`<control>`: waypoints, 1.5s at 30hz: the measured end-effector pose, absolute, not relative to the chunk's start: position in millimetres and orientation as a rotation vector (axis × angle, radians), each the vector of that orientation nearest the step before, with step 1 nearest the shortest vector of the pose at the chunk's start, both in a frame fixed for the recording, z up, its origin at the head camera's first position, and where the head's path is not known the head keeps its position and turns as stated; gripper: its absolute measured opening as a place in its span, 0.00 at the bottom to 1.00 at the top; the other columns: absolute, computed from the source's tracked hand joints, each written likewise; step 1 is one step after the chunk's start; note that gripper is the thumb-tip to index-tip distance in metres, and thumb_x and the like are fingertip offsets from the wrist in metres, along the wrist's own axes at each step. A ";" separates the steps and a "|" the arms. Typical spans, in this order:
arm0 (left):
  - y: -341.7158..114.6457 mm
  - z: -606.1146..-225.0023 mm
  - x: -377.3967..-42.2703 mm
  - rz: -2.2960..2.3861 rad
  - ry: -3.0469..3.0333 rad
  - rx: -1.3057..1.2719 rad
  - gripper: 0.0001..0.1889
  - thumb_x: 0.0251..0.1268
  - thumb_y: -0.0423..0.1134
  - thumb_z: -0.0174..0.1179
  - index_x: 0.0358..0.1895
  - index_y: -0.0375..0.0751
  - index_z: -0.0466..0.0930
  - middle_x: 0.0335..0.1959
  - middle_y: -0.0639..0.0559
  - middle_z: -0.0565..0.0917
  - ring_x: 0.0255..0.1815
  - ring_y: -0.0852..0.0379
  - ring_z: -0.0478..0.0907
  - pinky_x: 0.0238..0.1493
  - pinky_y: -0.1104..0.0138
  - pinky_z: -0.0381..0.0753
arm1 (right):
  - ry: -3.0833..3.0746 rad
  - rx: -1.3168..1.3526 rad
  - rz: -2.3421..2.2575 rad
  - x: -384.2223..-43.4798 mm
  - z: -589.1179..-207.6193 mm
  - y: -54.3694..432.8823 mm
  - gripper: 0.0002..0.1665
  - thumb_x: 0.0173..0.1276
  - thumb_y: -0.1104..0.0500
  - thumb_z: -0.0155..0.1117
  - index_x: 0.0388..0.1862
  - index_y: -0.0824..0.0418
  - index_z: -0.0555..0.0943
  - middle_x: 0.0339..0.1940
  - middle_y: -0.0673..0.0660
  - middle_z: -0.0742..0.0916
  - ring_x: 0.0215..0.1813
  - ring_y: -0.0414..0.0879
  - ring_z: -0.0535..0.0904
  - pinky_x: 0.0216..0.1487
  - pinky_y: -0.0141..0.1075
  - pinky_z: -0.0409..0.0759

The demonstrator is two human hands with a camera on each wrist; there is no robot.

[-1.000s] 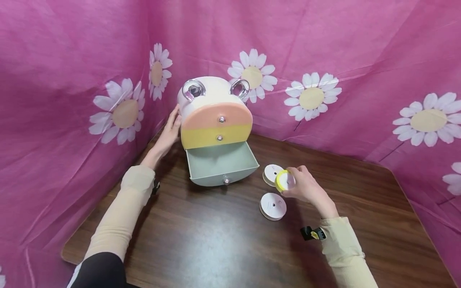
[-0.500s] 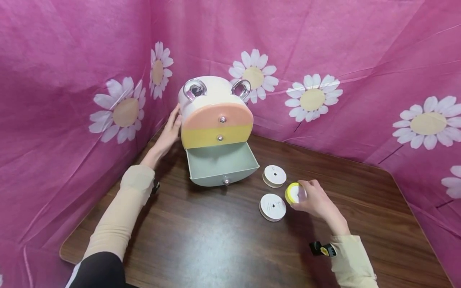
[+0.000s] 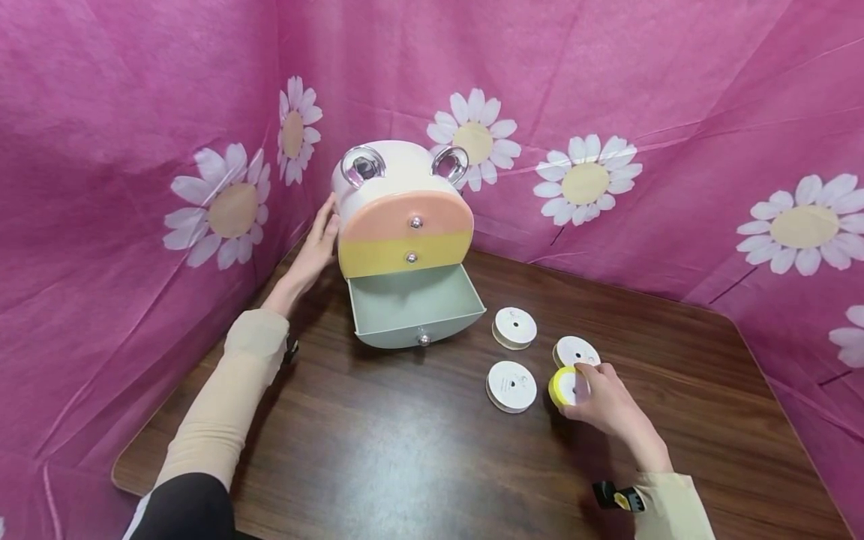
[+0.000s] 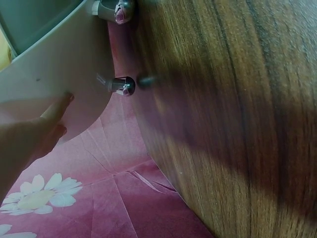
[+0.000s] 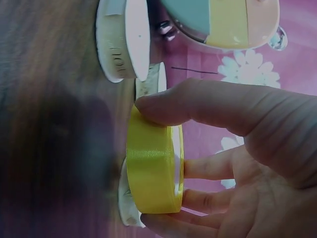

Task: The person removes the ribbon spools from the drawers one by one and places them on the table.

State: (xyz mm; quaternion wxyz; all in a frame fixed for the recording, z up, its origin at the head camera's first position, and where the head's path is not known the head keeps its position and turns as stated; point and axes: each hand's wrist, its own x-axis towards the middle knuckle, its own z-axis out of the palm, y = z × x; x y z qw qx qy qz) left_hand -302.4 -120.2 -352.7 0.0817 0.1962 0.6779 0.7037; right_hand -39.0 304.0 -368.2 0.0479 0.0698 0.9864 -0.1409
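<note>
My right hand (image 3: pixel 610 405) pinches a spool of yellow ribbon (image 3: pixel 564 386) between thumb and fingers. The right wrist view has the yellow ribbon spool (image 5: pixel 151 161) from its side, with the thumb on one edge and fingers on the other. On the table, two white-faced ribbon spools (image 3: pixel 514 328) (image 3: pixel 511 388) stand to the left of it, and another white-faced spool (image 3: pixel 576 350) lies just behind it. My left hand (image 3: pixel 316 247) rests with extended fingers against the left side of a small drawer cabinet (image 3: pixel 405 214). Its bottom green drawer (image 3: pixel 418 300) is pulled out, and nothing shows inside.
The cabinet has a white top, two silver rings (image 3: pixel 363 169) and closed orange and yellow drawers with round knobs (image 3: pixel 416 223). A dark wooden table (image 3: pixel 378 450) bears everything. Pink cloth (image 3: pixel 641 67) with daisies hangs behind and at the sides.
My right hand has moved right and toward me with the yellow ribbon spool. A white-faced spool behind it has come into view. The left hand and cabinet stay put.
</note>
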 end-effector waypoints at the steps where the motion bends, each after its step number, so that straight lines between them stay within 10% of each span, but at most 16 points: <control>1: -120.2 -352.7 -302.3 2.103 2.026 0.587 0.33 0.82 0.46 0.35 0.81 0.57 0.32 0.84 0.49 0.35 0.83 0.45 0.37 0.71 0.30 0.54 | 3.000 0.224 -0.430 -37.6 -369.4 304.5 0.46 0.46 0.53 0.77 0.60 0.78 0.72 0.45 0.74 0.76 0.44 0.60 0.76 0.47 0.54 0.78; 45: -119.4 -355.5 -303.4 2.111 2.008 0.579 0.32 0.82 0.45 0.34 0.81 0.57 0.32 0.84 0.50 0.34 0.84 0.47 0.36 0.71 0.30 0.54 | 2.887 0.402 -0.414 -19.2 -390.8 303.3 0.50 0.48 0.53 0.77 0.64 0.78 0.68 0.55 0.79 0.73 0.53 0.71 0.76 0.46 0.64 0.79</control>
